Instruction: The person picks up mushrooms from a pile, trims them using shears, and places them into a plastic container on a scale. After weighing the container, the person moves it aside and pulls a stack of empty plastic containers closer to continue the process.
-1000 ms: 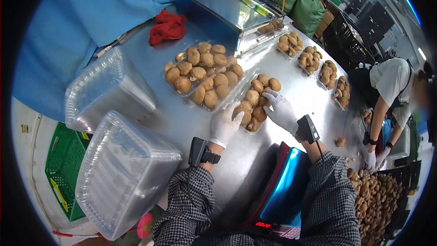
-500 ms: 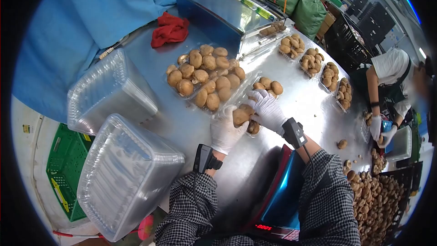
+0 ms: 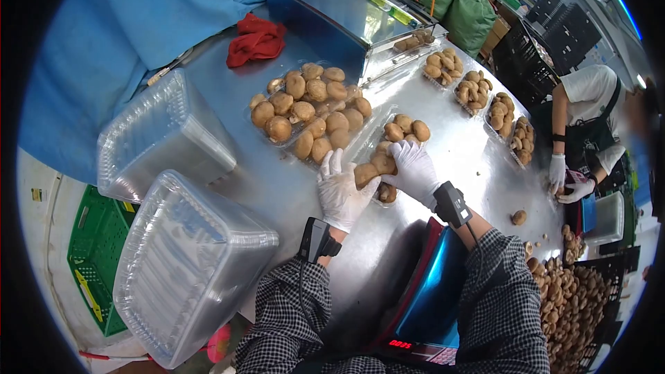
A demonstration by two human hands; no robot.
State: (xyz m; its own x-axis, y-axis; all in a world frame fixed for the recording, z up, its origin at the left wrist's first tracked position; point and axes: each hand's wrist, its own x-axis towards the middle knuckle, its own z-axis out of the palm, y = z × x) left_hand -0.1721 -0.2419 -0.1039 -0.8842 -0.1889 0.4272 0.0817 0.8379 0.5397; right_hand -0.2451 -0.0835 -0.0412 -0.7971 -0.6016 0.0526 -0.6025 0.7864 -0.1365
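Observation:
My gloved left hand (image 3: 341,190) has its fingers spread beside the near end of a clear plastic tray (image 3: 374,127), thumb against a brown mushroom (image 3: 365,175). My gloved right hand (image 3: 413,172) curls from the other side around another mushroom (image 3: 383,163) in the tray. More mushrooms (image 3: 407,127) sit at its far end. Just left stand filled trays of mushrooms (image 3: 315,100), close against this one. Part of the near tray end is hidden by my hands.
Stacked clear trays (image 3: 173,256) stand at left, above a green crate (image 3: 93,256). A scale (image 3: 426,298) is in front of me. A red cloth (image 3: 256,40) and a metal machine (image 3: 332,21) lie beyond. Filled trays (image 3: 502,116) line the right; a co-worker (image 3: 589,125) handles something there.
My left fingers have spread and lifted away from the mushroom. My right hand has shifted slightly. The scale's red display changed, and the co-worker's hands moved.

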